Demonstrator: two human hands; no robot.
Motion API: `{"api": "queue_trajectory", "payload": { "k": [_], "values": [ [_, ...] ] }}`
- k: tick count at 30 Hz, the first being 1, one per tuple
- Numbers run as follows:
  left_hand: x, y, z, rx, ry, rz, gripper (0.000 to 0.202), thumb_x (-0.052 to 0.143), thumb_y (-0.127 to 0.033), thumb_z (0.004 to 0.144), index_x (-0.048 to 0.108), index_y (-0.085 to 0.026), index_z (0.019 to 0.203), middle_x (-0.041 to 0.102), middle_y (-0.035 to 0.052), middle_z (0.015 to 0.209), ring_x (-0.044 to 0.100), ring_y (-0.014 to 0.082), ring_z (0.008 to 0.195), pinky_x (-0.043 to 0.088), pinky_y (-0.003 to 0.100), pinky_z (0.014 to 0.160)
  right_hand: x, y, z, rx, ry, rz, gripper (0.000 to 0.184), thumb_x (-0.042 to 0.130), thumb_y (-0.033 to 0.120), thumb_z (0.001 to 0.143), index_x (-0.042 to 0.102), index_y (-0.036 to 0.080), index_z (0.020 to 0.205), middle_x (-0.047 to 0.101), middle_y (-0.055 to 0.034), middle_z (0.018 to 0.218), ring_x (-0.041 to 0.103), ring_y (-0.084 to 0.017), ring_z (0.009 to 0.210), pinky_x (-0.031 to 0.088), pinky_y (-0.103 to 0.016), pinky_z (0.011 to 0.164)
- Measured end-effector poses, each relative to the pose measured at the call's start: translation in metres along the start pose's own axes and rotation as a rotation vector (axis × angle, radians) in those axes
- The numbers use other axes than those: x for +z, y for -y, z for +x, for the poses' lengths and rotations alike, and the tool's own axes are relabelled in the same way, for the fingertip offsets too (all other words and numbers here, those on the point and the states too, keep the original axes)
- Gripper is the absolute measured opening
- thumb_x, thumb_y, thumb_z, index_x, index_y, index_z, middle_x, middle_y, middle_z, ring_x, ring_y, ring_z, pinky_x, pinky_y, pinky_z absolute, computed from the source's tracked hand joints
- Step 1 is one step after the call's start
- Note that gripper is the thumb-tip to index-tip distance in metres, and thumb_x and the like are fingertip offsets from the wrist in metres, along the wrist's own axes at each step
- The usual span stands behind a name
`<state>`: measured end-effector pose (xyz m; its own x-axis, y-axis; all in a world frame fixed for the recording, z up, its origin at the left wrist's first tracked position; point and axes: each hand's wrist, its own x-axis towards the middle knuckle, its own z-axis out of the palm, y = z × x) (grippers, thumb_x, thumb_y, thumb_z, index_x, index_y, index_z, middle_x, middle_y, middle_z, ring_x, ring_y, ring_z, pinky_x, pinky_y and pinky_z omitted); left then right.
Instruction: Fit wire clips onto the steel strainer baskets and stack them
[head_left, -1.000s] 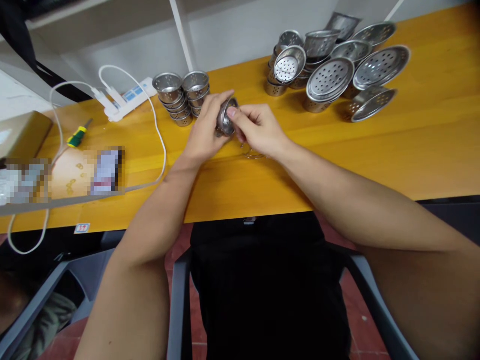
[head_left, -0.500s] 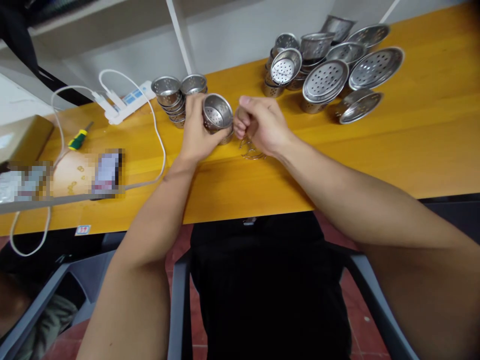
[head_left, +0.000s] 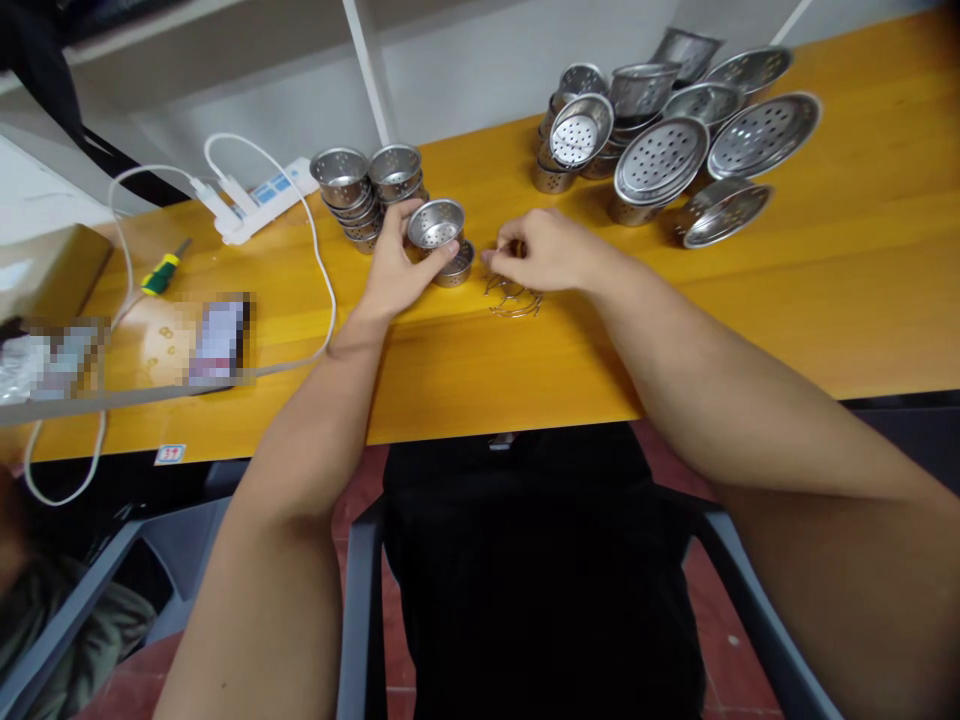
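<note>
My left hand is closed around a small perforated metal cup, thumb at its near side and fingers on the far left. The cup tilts a little, with its mouth up. Just under it another perforated cup stands on the table. My right hand has thumb and fingertips pressed together in a pinch; what they hold, if anything, is too small to make out. Several thin curved wires lie directly below those fingertips. Beyond my left hand rise two stacks of the same cups.
At the back right is a pile of perforated metal cups and wider bowls. To the left are a power strip with white cables, a screwdriver, a phone and a cardboard box. Another person's sleeve shows at lower left.
The held cup has tipped more upright, and the cup beneath it shows more. My right hand has turned palm down, with its fingertips now pinched over the wires.
</note>
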<state>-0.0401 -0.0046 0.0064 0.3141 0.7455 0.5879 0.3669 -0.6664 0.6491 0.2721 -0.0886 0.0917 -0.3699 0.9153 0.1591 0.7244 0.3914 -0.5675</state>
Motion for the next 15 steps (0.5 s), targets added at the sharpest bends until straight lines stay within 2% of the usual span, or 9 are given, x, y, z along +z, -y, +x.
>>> {"api": "queue_trajectory", "payload": {
  "k": [2, 5, 7, 9, 15],
  "values": [
    [0.000, 0.002, -0.002, 0.000, 0.058, -0.011, 0.115, 0.094, -0.112, 0.090, 0.064, -0.031, 0.167, 0.084, 0.0188, 0.162, 0.086, 0.0426, 0.155, 0.068, 0.069, 0.143, 0.001, -0.004, 0.001, 0.013, 0.045, -0.072, 0.036, 0.092, 0.048, 0.108, 0.071, 0.028, 0.086, 0.077, -0.0083, 0.083, 0.072, -0.030, 0.086, 0.058, -0.046, 0.083],
    [0.001, 0.004, -0.005, -0.008, 0.100, -0.003, 0.119, 0.097, -0.111, 0.087, 0.065, -0.028, 0.166, 0.085, 0.0201, 0.161, 0.088, 0.0440, 0.151, 0.068, 0.073, 0.141, 0.007, -0.004, 0.002, -0.025, -0.056, -0.052, 0.021, 0.090, 0.045, 0.110, 0.080, 0.028, 0.106, 0.089, -0.0130, 0.108, 0.081, -0.037, 0.102, 0.066, -0.052, 0.097],
    [0.002, 0.006, -0.006, -0.009, 0.125, -0.003, 0.118, 0.097, -0.110, 0.088, 0.064, -0.028, 0.167, 0.085, 0.0202, 0.160, 0.087, 0.0447, 0.152, 0.067, 0.075, 0.142, 0.013, -0.001, 0.002, -0.069, -0.119, 0.009, 0.022, 0.090, 0.046, 0.113, 0.082, 0.028, 0.122, 0.091, -0.0149, 0.125, 0.084, -0.039, 0.112, 0.069, -0.056, 0.106],
    [0.002, 0.009, -0.008, -0.006, 0.155, -0.024, 0.118, 0.097, -0.109, 0.090, 0.062, -0.029, 0.169, 0.084, 0.0200, 0.160, 0.086, 0.0448, 0.155, 0.066, 0.076, 0.142, 0.019, 0.002, 0.001, -0.105, -0.131, 0.072, 0.027, 0.091, 0.047, 0.115, 0.081, 0.028, 0.131, 0.090, -0.0155, 0.133, 0.084, -0.039, 0.118, 0.071, -0.058, 0.112],
    [0.001, 0.012, -0.008, -0.009, 0.204, -0.095, 0.122, 0.098, -0.109, 0.090, 0.057, -0.028, 0.172, 0.084, 0.0199, 0.161, 0.086, 0.0434, 0.155, 0.067, 0.074, 0.142, 0.027, 0.005, 0.002, -0.136, -0.081, 0.137, 0.024, 0.091, 0.046, 0.115, 0.076, 0.028, 0.115, 0.088, -0.0136, 0.123, 0.083, -0.038, 0.117, 0.070, -0.060, 0.119]
  ]
}}
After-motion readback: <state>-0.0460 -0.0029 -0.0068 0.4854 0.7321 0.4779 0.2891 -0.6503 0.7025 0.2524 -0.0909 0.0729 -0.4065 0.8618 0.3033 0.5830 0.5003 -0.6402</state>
